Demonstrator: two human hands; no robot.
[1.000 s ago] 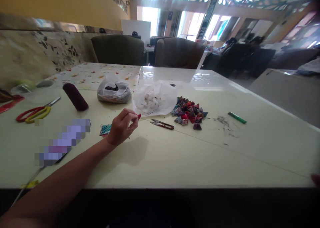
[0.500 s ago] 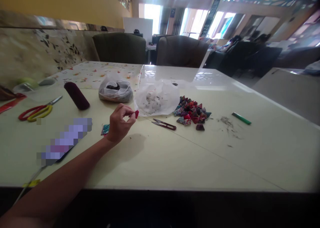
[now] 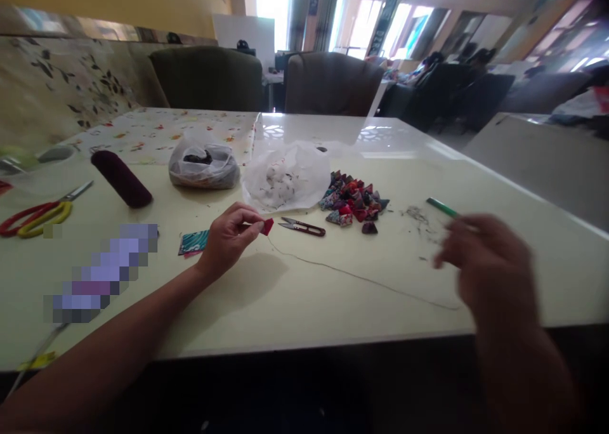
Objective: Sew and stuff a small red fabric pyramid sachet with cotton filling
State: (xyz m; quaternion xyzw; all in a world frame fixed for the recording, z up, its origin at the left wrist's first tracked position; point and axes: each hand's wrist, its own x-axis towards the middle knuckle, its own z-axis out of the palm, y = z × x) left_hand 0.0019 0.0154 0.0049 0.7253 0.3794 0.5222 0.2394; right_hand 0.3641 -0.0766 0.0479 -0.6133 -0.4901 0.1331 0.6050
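My left hand [image 3: 233,237] pinches a small red fabric piece [image 3: 268,226] between thumb and fingertips, above the table. From that piece a thin dark thread [image 3: 352,273] runs slackly to the right over the table towards my right hand [image 3: 490,263]. Motion smears the right hand's fingers, so whether they hold anything is unclear. Thread snips [image 3: 302,227] lie just right of the red piece. Behind them is a heap of small stuffed fabric triangles [image 3: 354,199] in mixed patterns. Teal patterned fabric [image 3: 193,242] lies partly behind my left wrist.
A white plastic bag with stuffing [image 3: 285,180] and a tied bag [image 3: 204,167] stand further back. On the left are a dark purple cylinder [image 3: 122,179], red-and-yellow scissors [image 3: 40,218] and a blurred-out object [image 3: 107,272]. A green stick [image 3: 441,207] and thread scraps [image 3: 419,217] lie right.
My right hand has come into view from the right. The thread, nearly straight before, now hangs slack. The left hand still pinches the red piece, now slightly lower and further right; the view has shifted.
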